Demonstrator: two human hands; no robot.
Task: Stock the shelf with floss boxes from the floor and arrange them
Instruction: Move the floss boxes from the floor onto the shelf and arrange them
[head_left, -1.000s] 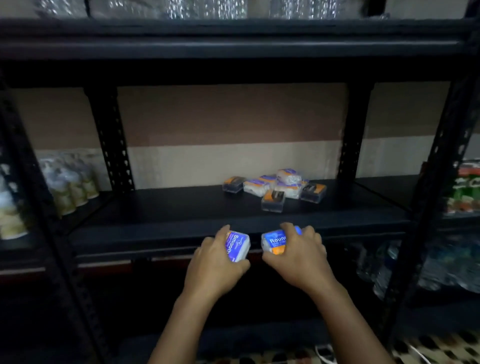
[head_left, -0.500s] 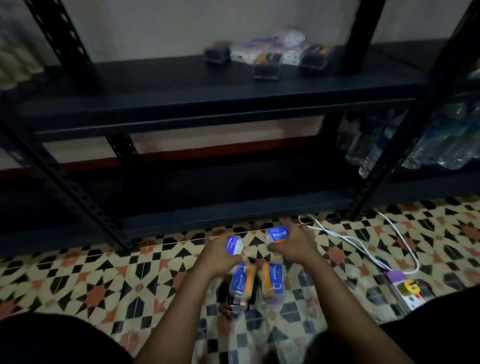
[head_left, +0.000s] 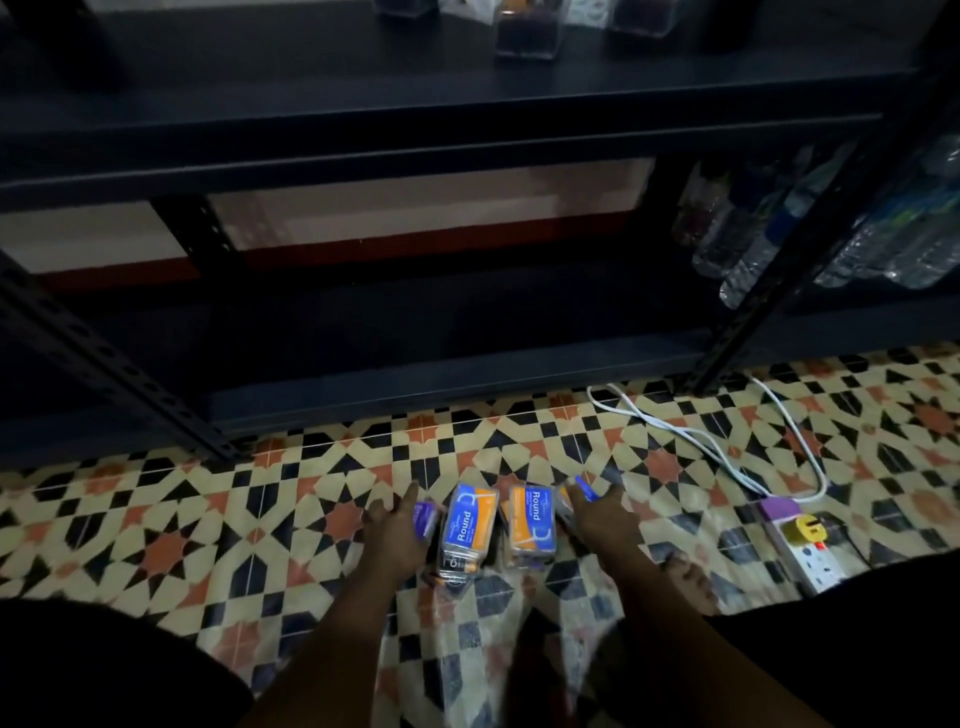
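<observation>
Your left hand (head_left: 397, 525) and right hand (head_left: 597, 512) are low over the floor (head_left: 156, 519), apart, each closed on a small floss box whose blue edge shows. Two more boxes (head_left: 493, 525) lie flat between them, at 6 o'clock from the shelf (head_left: 441, 119). Expect light, rigid, slick plastic packs; pinch each across its long sides, thumb opposite fingers. Blur and dim light obscure the held boxes. Boxes on the shelf at 12 o'clock are cut off by the frame.
</observation>
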